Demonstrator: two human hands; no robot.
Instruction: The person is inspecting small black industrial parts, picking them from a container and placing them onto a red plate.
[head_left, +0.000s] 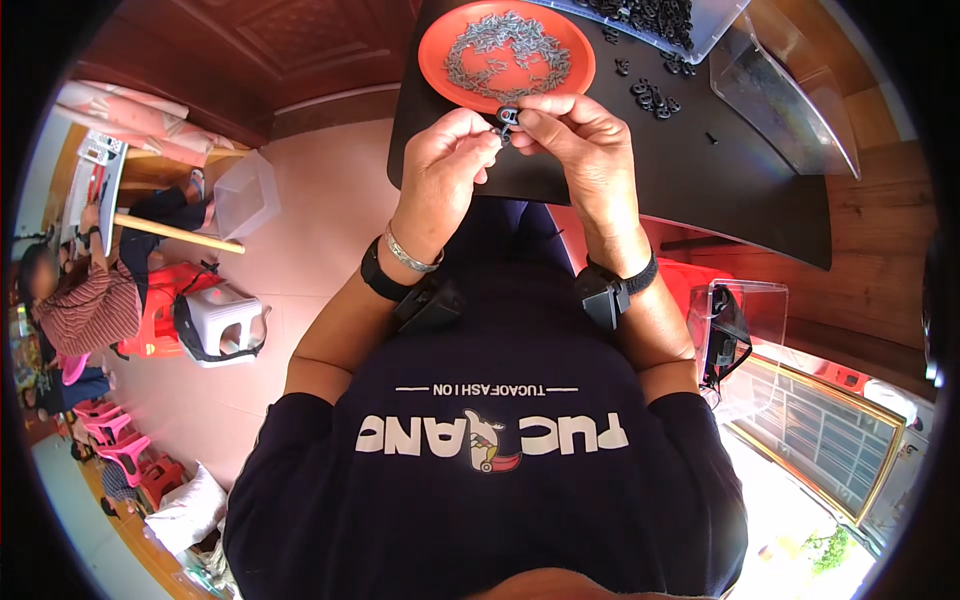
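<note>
My left hand (447, 165) and my right hand (585, 145) meet over the near edge of a black table (520, 178). Between the right thumb and fingers is a small black plastic piece (508, 115) with an opening in it. The left thumb and fingertips pinch a small dark part (503, 134) just below that piece; the fingers partly cover it, so its kind is unclear. Right beyond the hands lies an orange plate (431, 60) with many short grey metal pins or screws (505, 38) spread over it.
Loose black plastic parts (655, 100) lie on the table, near a clear bin (722, 22) of similar black parts. A clear panel (790, 100) stands at the right. At left are a white stool (222, 322), a clear box (247, 195) and a seated person (95, 310).
</note>
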